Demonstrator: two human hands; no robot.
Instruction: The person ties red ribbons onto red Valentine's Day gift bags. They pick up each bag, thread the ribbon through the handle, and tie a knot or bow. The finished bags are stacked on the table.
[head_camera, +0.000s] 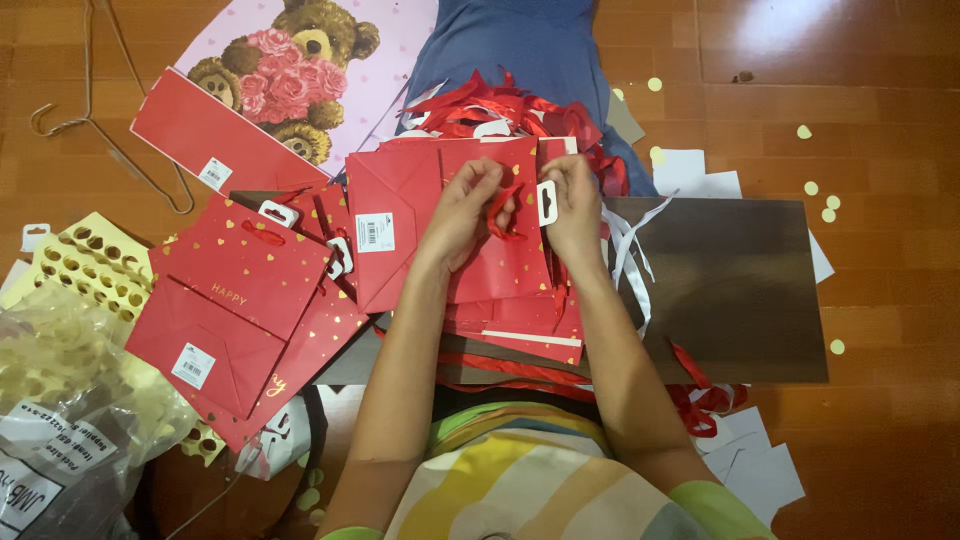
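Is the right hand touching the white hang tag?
Touching. The head view shows the right hand pinching the white hang tag between thumb and fingers.

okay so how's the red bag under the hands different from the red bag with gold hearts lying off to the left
The red bag under the hands is plain red; the red bag with gold hearts is speckled with gold and carries gold lettering. The plain bag lies square to the person, touched by the left hand and right hand; the hearts bag lies tilted, untouched. Both lie flat with white barcode stickers.

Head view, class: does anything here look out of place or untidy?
Yes. Small pale paper discs lie scattered over the floor at the right, like punch-out scraps, and a bent wire hanger lies loose at the upper left, apart from the red gift bags.
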